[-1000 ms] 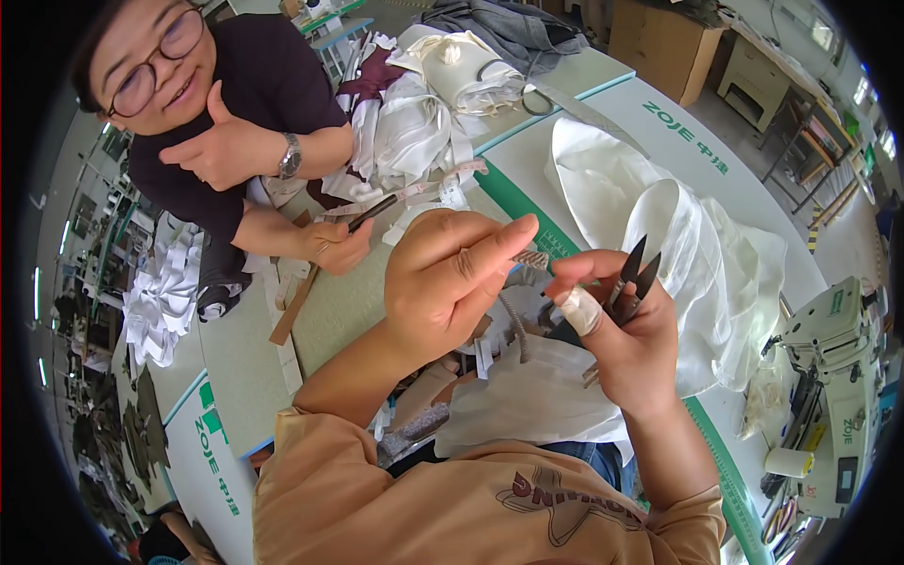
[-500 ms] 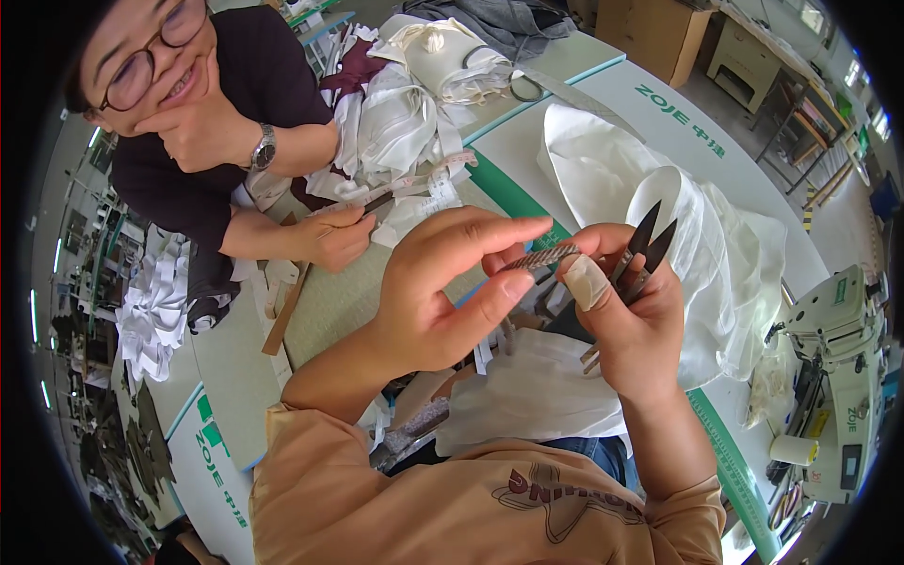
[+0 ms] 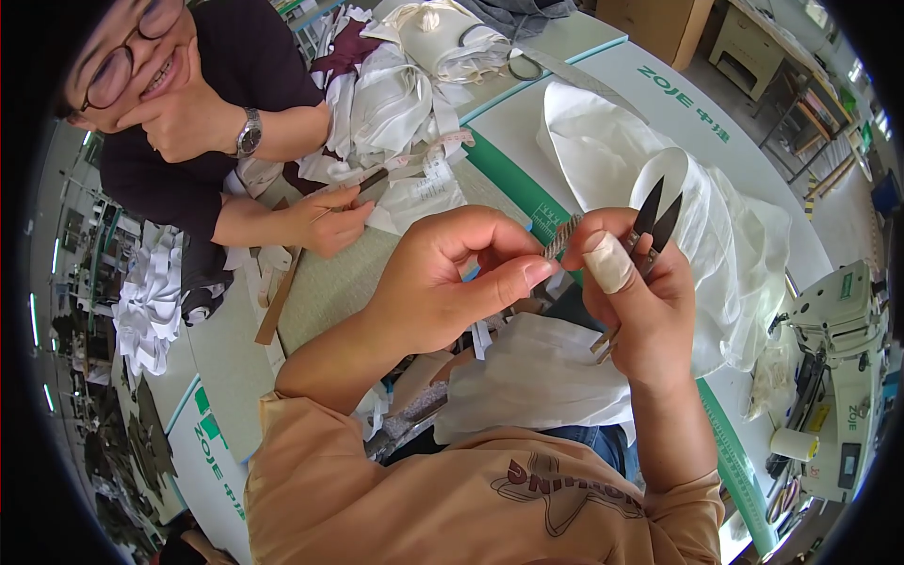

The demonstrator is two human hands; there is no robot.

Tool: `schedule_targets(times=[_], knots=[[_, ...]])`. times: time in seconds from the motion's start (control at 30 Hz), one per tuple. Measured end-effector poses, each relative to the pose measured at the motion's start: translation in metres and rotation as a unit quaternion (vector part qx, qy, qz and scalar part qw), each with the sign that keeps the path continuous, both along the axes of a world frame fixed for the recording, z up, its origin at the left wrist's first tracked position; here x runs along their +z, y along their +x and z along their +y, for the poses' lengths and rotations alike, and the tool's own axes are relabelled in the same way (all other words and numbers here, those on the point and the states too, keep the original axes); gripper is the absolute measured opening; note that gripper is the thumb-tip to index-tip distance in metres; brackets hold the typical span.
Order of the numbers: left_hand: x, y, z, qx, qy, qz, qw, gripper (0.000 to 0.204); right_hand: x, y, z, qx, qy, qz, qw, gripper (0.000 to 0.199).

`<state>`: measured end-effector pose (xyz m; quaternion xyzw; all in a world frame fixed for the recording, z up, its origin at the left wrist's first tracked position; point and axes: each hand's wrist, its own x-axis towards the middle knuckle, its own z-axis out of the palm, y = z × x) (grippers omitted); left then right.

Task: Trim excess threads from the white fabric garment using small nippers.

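A short, twisted piece of grey and brown striped cord [image 3: 562,235] stands tilted between my hands. My left hand [image 3: 452,282] pinches its lower end between thumb and index finger. The index fingertip of my right hand [image 3: 636,301] is next to the cord; whether it touches is hard to tell. Dark thread snips [image 3: 650,221] are held in my right hand, blades up and apart, handles poking out below the palm. A pale bandage [image 3: 607,262] wraps my right thumb. Below my hands, a white cloth [image 3: 537,377] lies over my lap.
Across the table a person [image 3: 226,122] leans in, one hand holding a thin dark tool [image 3: 372,179]. White fabric [image 3: 716,264] is heaped right of my hands, with a sewing machine [image 3: 838,348] beyond. White scraps [image 3: 386,104] pile at the back; a green ruler strip [image 3: 508,174] crosses the table.
The cord has turned from nearly level to steeply upright. My left thumb and index finger have closed on its lower end. The right hand with the snips has shifted slightly right.
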<state>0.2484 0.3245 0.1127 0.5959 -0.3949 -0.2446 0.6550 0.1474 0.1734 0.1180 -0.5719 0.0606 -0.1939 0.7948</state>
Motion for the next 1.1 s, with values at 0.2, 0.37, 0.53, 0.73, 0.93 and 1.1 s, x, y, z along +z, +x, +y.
schedule_targets(times=[0.2,0.37,0.53,0.73,0.93,1.1], knots=[[-0.003,0.001,-0.003,-0.021,-0.03,0.036,0.999,0.015,-0.008,0.003,0.003,0.014,-0.027,-0.054,0.998,0.013],[-0.003,-0.001,-0.008,-0.063,-0.036,0.084,0.994,0.017,-0.015,0.005,-0.003,-0.01,-0.196,-0.125,0.972,0.014],[-0.014,0.0,-0.009,-0.088,-0.11,0.096,0.985,0.014,-0.013,-0.005,0.003,-0.016,-0.164,-0.088,0.982,0.013],[-0.009,-0.004,-0.009,-0.058,-0.145,0.039,0.987,0.015,-0.013,-0.003,-0.002,-0.022,-0.222,-0.103,0.969,0.012],[-0.004,-0.006,-0.002,-0.047,-0.107,0.017,0.993,0.018,-0.013,-0.003,0.0,-0.026,-0.211,-0.096,0.972,0.013],[-0.005,0.0,-0.005,0.052,-0.108,-0.289,0.95,0.018,-0.013,-0.005,0.011,-0.05,-0.098,-0.071,0.991,0.011]])
